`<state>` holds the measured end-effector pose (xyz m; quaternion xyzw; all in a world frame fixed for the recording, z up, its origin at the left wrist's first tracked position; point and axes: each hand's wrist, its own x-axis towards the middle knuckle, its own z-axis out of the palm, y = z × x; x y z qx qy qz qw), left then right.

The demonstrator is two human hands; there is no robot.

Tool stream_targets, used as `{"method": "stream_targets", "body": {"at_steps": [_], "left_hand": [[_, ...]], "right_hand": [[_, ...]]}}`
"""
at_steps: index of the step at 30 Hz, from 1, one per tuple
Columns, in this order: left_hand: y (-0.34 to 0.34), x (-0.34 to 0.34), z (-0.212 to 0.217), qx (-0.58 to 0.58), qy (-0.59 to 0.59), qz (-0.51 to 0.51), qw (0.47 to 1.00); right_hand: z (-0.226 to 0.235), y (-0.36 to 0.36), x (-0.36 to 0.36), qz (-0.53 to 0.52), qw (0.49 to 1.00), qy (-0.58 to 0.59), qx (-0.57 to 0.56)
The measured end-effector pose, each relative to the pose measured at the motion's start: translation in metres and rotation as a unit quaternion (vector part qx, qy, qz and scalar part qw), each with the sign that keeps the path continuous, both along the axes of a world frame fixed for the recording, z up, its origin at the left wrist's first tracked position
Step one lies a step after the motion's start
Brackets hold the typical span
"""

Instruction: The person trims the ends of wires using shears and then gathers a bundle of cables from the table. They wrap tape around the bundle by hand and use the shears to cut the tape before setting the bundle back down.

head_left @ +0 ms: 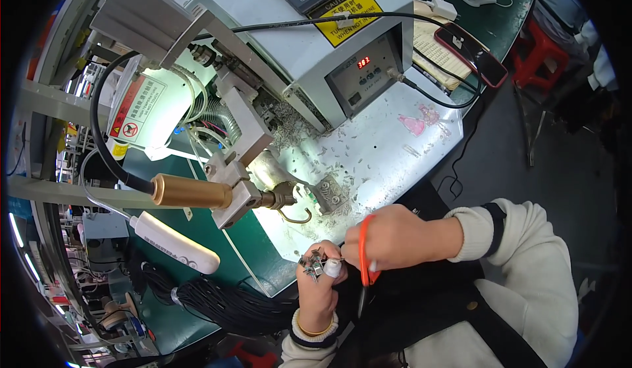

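Note:
In front of me, near the lower middle, my left hand (pixel 318 290) is closed around a bunch of small silvery metal parts (pixel 315 264). White tape (pixel 332 268) wraps one of its fingertips. My right hand (pixel 394 236) meets it from the right, fingers bent, with an orange-handled tool (pixel 364 249) held in the palm. The tool's dark tip (pixel 362 300) points down toward my lap; whether it is scissors or nippers I cannot tell. Fingertips of both hands come together at the parts, and what is pinched between them is too small to make out.
Just beyond my hands stands a soldering machine (pixel 309 52) with a gold-coloured iron holder (pixel 191 191). Metal scraps litter its white plate (pixel 388 164). A lamp (pixel 174 243) and a black cable bundle (pixel 230 302) lie left. A phone (pixel 461 45) rests far right near a red stool (pixel 540 55).

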<state>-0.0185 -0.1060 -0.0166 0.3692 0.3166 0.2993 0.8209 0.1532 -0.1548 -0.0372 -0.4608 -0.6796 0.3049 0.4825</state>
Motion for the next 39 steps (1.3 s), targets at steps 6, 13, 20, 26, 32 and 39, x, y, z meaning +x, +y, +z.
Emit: {"method": "stream_targets", "body": {"at_steps": [6,13,20,26,32,39], "left_hand": [[0.002,-0.005,0.008,0.085,0.145,0.003,0.986],[-0.004,-0.003,0.006,0.211,0.199,0.014,0.957],[-0.009,-0.002,-0.006,0.400,0.300,0.099,0.861],[-0.015,0.001,-0.002,0.352,0.228,0.043,0.907],[-0.018,0.004,0.000,0.333,0.248,0.065,0.907],[-0.007,-0.001,0.003,-0.011,0.097,0.011,0.995]], "right_hand": [[0.023,0.002,0.008,-0.087,0.927,-0.286,0.225],[0.022,-0.014,-0.002,-0.134,0.916,-0.312,0.213],[0.014,-0.017,-0.012,-0.181,0.962,0.193,-0.072],[0.021,-0.018,-0.014,-0.130,0.986,0.069,-0.081],[0.015,-0.015,-0.013,-0.087,0.988,0.021,-0.126],[0.024,-0.014,-0.018,-0.029,0.871,0.399,-0.284]]}}
